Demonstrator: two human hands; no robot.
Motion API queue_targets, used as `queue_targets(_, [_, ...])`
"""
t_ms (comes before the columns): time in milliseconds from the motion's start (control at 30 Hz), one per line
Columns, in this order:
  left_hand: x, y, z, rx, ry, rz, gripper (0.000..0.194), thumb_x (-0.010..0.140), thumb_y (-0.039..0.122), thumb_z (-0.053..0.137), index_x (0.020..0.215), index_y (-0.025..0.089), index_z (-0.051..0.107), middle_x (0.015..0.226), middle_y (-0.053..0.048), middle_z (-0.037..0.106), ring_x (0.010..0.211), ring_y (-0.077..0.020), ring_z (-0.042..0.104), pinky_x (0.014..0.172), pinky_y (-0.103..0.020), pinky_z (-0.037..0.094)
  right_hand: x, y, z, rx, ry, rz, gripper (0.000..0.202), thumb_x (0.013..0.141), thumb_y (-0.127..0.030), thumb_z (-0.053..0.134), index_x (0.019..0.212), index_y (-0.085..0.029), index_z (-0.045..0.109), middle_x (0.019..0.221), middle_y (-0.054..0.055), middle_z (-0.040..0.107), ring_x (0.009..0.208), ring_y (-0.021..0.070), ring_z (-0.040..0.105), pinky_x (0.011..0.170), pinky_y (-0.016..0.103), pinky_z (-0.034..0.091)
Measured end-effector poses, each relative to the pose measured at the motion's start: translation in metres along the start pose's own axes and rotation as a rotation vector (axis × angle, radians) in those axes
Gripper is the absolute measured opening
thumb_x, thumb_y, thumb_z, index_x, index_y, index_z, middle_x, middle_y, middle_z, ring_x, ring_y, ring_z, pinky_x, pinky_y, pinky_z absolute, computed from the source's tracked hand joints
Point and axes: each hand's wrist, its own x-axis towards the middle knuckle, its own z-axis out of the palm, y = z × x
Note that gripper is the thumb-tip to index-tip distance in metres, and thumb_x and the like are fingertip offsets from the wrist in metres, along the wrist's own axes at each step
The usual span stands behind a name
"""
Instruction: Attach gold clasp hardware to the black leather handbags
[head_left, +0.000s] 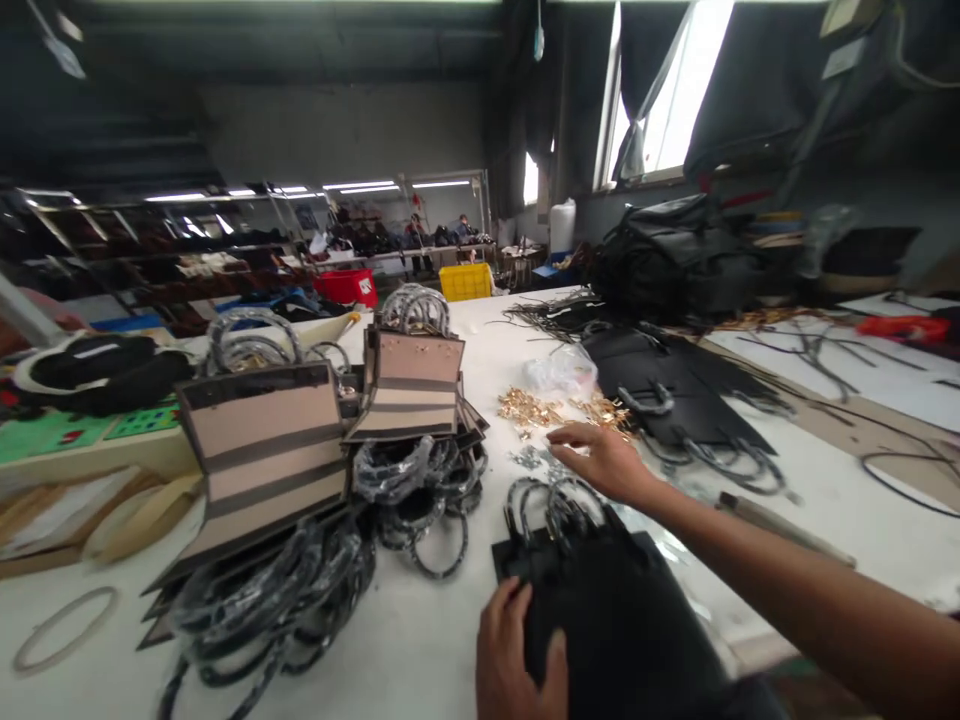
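Observation:
My left hand rests on the left edge of a black bag panel, thumb apart from the fingers. Two looped handles, partly wrapped in clear plastic, stand at the panel's far end. Beyond them my right hand reaches out with fingers stretched leftward, over small silver metal pieces. A heap of gold-coloured metal fittings lies just past its fingertips. No held thing shows in the right hand; its underside is hidden.
Stacked bag panels with plastic-wrapped handles stand to the left, beside a second stack. At the right lie more black panels and a dark bar. A clear plastic bag sits behind the gold fittings.

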Motion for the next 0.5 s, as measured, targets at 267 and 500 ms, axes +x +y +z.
queue_targets(267, [0.013,0.019,0.006,0.162,-0.044,0.082,0.041,0.093,0.041,0.061,0.127,0.018,0.066,0.142,-0.017,0.059,0.133,-0.0342,0.055,0.111,-0.057,0.047,-0.161,0.05,0.0,-0.068,0.051,0.135,0.048,0.091,-0.039,0.067,0.137,-0.027,0.066,0.139,0.01,0.065,0.127,0.0299,0.062,0.112,0.048,0.049])
queue_targets(500, [0.013,0.042,0.008,0.157,0.119,0.069,0.042,0.083,0.05,0.072,0.113,0.021,0.069,0.118,-0.014,0.07,0.115,-0.036,0.062,0.103,-0.058,0.049,-0.165,0.045,0.009,-0.084,0.265,-0.091,0.039,0.093,-0.033,0.068,0.132,-0.03,0.069,0.133,0.011,0.068,0.127,0.0332,0.06,0.107,0.055,0.05])
